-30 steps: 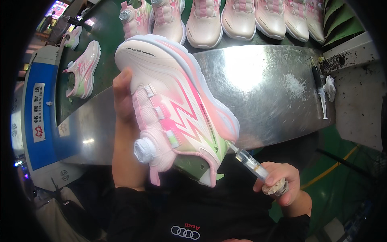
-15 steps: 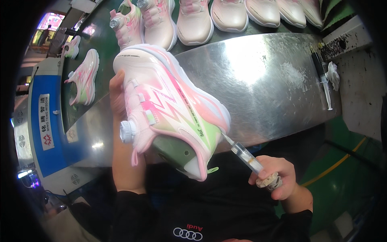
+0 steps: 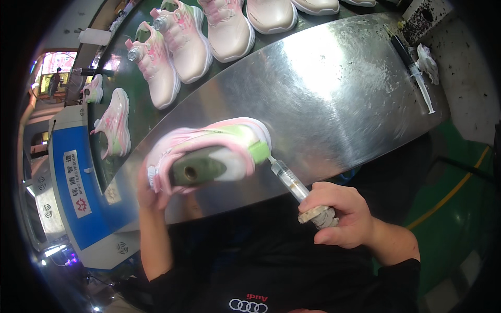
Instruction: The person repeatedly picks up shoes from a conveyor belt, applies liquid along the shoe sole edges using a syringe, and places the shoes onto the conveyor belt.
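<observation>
A pink, white and green sneaker (image 3: 210, 140) is in my left hand (image 3: 150, 189), which grips it from the left near its dial; my fingers are partly hidden beneath it. The shoe is held over the metal table with its opening turned toward me, showing a dark green form inside. My right hand (image 3: 344, 214) is closed round a clear syringe (image 3: 288, 178), with a crumpled greyish wad (image 3: 322, 216) at its rear end. The syringe's tip meets the shoe's heel, close to the sole edge; whether it touches I cannot tell.
Several similar sneakers (image 3: 188, 49) stand along the green conveyor belt (image 3: 133, 112); another sneaker (image 3: 116, 125) lies on its left stretch. The metal table (image 3: 250, 83) holds a second syringe (image 3: 412, 70) and crumpled white tissue (image 3: 428, 63) at its right end. A blue-and-white machine panel (image 3: 78, 182) stands left.
My left hand has lowered the sneaker and turned it so its opening faces me. My right hand has moved left with the syringe, its tip staying at the heel. The view has shifted.
</observation>
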A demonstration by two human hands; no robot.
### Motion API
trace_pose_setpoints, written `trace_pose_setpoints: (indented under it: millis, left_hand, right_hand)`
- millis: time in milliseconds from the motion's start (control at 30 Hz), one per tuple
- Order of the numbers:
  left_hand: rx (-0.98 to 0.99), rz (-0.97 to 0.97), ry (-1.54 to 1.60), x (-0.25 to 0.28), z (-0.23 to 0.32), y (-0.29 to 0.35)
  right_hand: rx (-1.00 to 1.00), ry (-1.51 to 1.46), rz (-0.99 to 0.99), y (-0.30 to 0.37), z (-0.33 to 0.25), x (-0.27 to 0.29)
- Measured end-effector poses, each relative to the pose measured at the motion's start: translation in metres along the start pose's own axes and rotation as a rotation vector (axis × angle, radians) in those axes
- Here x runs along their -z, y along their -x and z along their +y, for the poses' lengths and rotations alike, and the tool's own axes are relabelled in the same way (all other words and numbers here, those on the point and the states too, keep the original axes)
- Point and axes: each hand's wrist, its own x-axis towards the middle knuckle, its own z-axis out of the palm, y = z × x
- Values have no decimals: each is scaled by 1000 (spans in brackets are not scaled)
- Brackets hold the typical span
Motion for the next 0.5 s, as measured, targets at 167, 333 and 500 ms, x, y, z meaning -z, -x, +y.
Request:
trace_pose_setpoints:
  millis: [167, 333, 500]
  left_hand:
    - [23, 218, -140, -11, -8, 39]
    - [135, 305, -108, -40, -19, 73]
    - [229, 170, 130, -65, -43, 94]
  right_hand:
    - [-39, 67, 14, -4, -1, -9]
    - [-51, 94, 12, -2, -6, -16]
    - [-37, 150, -3, 2, -12, -22]
